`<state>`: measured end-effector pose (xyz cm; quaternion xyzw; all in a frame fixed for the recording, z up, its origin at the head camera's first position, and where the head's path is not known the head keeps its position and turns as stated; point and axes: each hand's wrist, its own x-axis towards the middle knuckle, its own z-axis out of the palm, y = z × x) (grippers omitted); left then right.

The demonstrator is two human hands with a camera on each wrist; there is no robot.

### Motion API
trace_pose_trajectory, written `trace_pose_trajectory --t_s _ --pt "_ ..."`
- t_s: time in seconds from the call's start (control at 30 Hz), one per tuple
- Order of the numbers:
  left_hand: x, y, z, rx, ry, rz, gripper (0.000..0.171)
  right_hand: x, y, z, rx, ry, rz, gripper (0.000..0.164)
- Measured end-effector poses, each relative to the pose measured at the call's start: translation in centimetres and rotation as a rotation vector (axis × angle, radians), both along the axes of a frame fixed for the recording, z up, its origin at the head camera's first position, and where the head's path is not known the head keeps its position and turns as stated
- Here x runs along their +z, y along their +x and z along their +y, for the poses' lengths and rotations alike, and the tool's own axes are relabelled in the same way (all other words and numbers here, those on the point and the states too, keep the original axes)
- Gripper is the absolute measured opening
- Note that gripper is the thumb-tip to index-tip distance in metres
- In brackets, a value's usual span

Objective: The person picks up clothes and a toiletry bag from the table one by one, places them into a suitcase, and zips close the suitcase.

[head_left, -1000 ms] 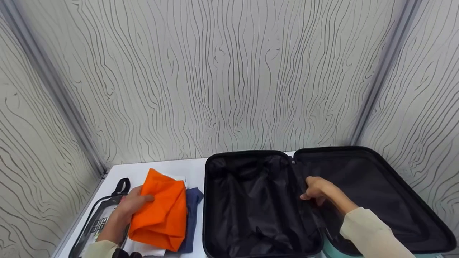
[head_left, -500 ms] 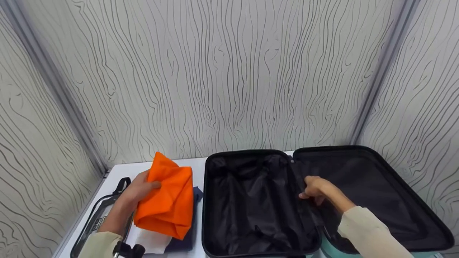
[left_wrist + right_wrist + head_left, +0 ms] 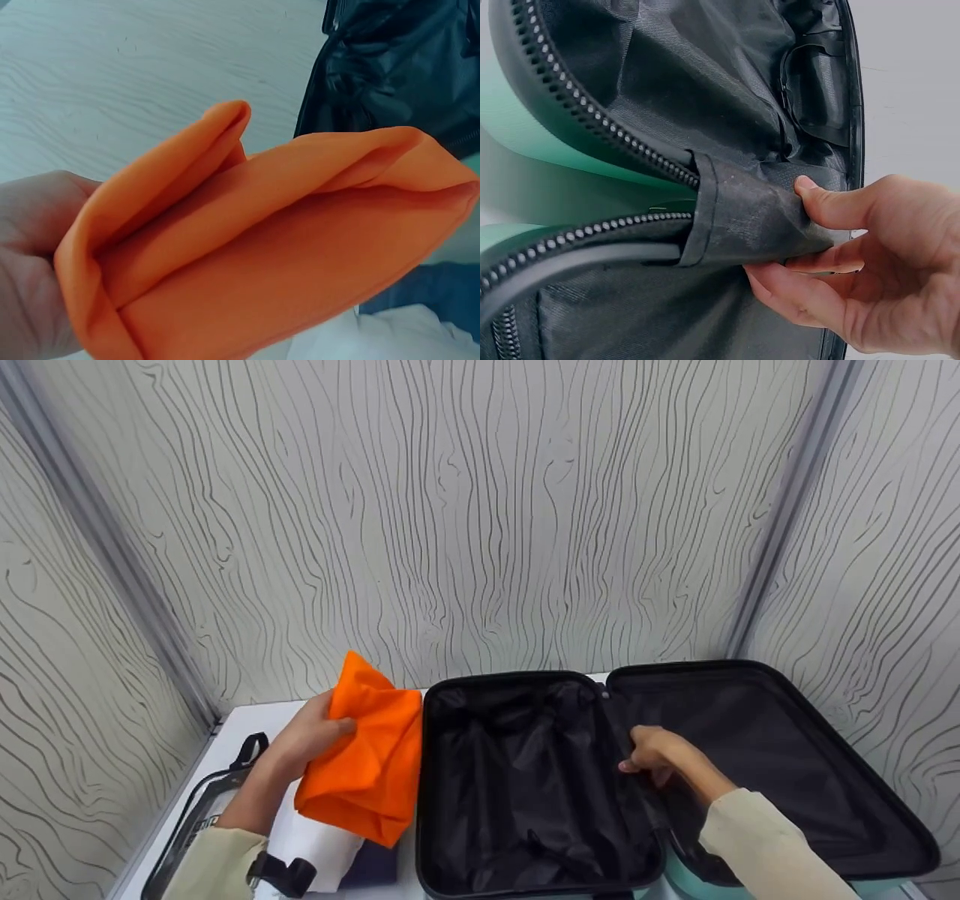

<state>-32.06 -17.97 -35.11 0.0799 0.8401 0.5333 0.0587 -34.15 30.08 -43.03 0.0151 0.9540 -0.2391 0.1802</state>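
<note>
My left hand (image 3: pixel 311 735) grips a folded orange cloth (image 3: pixel 367 769), thumb on top, and holds it above the table. The left wrist view shows its open fold (image 3: pixel 262 262), while the fingers behind the cloth are hidden. To the right lies an open suitcase (image 3: pixel 421 810) with black lining and a mint-green shell. At its hinge my right hand (image 3: pixel 660 754) pinches the black fabric strip (image 3: pixel 750 217) that joins the two halves, thumb on one side and fingers on the other.
White folded fabric (image 3: pixel 315 844) and a dark blue piece (image 3: pixel 375 866) lie beneath the orange cloth. A clear pouch (image 3: pixel 187 825) with black trim sits at the left table edge. Patterned panels (image 3: pixel 480 525) stand behind and at both sides.
My left hand has lifted the orange cloth off the pile and carried it right, to the suitcase's left rim. My right hand keeps its hold on the hinge strip.
</note>
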Motion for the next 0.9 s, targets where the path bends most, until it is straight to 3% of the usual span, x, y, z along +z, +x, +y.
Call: trace_pose_trajectory --t_s 0.23,0.53,0.73,0.9 --pt "0.9 -0.3 2.3 -0.003 -0.017 0.030 0.035 0.1 0.2 0.1 -0.009 -0.023 -0.001 0.030" --pt "1.8 -0.7 5.6 -0.043 0.030 0.043 0.034 0.0 0.4 0.1 -0.026 -0.040 0.006 0.029" --pt "1.7 -1.1 8.0 -0.057 0.074 0.047 0.032 0.0 0.4 0.0 -0.039 -0.036 0.009 0.031" --pt "0.9 -1.5 10.1 -0.085 0.104 0.036 0.034 0.0 0.3 -0.1 -0.035 -0.029 0.016 0.029"
